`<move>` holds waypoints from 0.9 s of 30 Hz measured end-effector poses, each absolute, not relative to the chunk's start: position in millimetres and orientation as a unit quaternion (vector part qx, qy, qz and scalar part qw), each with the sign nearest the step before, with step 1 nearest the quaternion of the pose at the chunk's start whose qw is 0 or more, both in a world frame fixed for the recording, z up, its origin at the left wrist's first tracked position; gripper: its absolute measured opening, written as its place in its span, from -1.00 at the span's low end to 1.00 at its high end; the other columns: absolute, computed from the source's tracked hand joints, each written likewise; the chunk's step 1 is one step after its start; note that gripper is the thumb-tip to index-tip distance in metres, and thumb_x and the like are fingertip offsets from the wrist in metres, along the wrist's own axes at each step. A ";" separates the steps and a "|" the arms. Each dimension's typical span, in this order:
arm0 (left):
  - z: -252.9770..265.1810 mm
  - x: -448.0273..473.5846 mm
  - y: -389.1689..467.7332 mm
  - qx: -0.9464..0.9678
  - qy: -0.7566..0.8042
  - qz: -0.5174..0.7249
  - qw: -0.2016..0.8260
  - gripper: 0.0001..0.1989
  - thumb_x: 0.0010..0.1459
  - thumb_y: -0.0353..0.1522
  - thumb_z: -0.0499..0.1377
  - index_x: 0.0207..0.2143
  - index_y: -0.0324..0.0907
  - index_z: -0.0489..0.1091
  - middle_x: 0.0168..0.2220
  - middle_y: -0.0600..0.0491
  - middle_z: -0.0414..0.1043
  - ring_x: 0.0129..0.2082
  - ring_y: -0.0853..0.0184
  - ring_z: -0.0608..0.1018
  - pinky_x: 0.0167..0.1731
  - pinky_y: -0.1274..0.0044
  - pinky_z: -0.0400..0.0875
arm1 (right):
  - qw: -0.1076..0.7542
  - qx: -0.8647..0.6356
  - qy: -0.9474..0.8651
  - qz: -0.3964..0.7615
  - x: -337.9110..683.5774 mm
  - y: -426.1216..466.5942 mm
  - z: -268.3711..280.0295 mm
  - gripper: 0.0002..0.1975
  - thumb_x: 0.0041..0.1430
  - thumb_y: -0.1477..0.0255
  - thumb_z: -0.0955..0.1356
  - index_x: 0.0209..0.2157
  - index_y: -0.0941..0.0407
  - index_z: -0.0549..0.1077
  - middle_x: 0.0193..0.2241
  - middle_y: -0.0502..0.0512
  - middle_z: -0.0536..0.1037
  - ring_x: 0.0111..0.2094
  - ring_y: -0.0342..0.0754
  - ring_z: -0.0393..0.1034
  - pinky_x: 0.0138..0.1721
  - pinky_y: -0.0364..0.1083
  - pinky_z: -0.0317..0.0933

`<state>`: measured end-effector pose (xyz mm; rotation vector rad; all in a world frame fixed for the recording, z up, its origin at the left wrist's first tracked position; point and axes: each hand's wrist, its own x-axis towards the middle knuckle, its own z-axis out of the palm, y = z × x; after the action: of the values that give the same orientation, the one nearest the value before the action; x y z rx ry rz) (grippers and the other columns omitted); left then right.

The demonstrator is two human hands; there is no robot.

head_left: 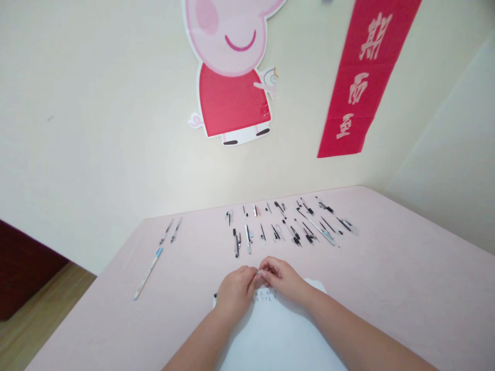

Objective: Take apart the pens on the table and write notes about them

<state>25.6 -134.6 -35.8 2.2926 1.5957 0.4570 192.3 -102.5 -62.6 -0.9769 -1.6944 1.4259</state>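
Pale wall [116, 129], hung with a cartoon cutout [234, 100] and a red banner [361, 87], backs a pink tabletop [394, 263]. Across its near edge spreads a white expanse [278, 330], sheet or garment uncertain, over which the left hand [236, 289] and right hand [285, 278] meet, fingertips pinching a small pale piece [259, 272] between them. At left lies a blue-tipped pen [147, 274], slim and patterned, below two clear-barreled pens [166, 232]; beyond the hands, dark pen parts [236, 244] lie in two loose rows. Such parts should prove light, stiff and smooth enough to roll, best taken mid-barrel. The pinched piece, likely featherlight and easily dropped, suits a fingertip grip at its ends; mostly covered, it shows only a whitish sliver, its exact form too small to tell.
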 end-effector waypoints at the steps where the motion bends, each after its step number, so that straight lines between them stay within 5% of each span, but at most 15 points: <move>1: -34.8 25.6 -134.9 0.799 0.559 0.158 0.156 -0.71 0.26 -0.29 -0.09 -0.29 -0.11 0.40 -0.37 0.05 0.43 -0.37 0.32 0.46 -0.40 0.54 0.18 | 0.353 -0.377 -0.655 0.552 192.2 -102.6 -62.1 -0.88 0.09 0.36 0.30 -0.38 0.12 0.32 -0.53 -0.06 0.36 -0.50 -0.16 0.29 -0.43 -0.15 0.20; 14: -37.3 20.2 -129.6 0.785 0.560 0.180 0.196 -0.69 0.25 -0.24 -0.06 -0.11 -0.07 0.41 -0.29 0.03 0.45 -0.28 0.30 0.48 -0.28 0.53 0.27 | 0.364 -0.387 -0.645 0.549 189.7 -102.6 -60.6 -0.87 0.10 0.35 0.30 -0.38 0.12 0.30 -0.57 -0.08 0.34 -0.53 -0.17 0.26 -0.46 -0.17 0.17; 27: -42.9 17.8 -127.2 0.755 0.581 0.221 0.209 -0.83 0.16 -0.37 0.02 -0.21 -0.15 0.34 -0.25 0.00 0.41 -0.27 0.28 0.45 -0.26 0.50 0.26 | 0.383 -0.468 -0.708 0.366 197.3 -99.2 -53.5 -0.94 0.10 0.47 0.25 -0.39 0.12 0.34 -0.52 -0.01 0.36 -0.48 -0.12 0.23 -0.43 -0.14 0.13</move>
<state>17.8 -127.2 -42.9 2.1019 1.6157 0.6138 197.3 -99.2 -53.5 -1.1937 -1.8052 0.9326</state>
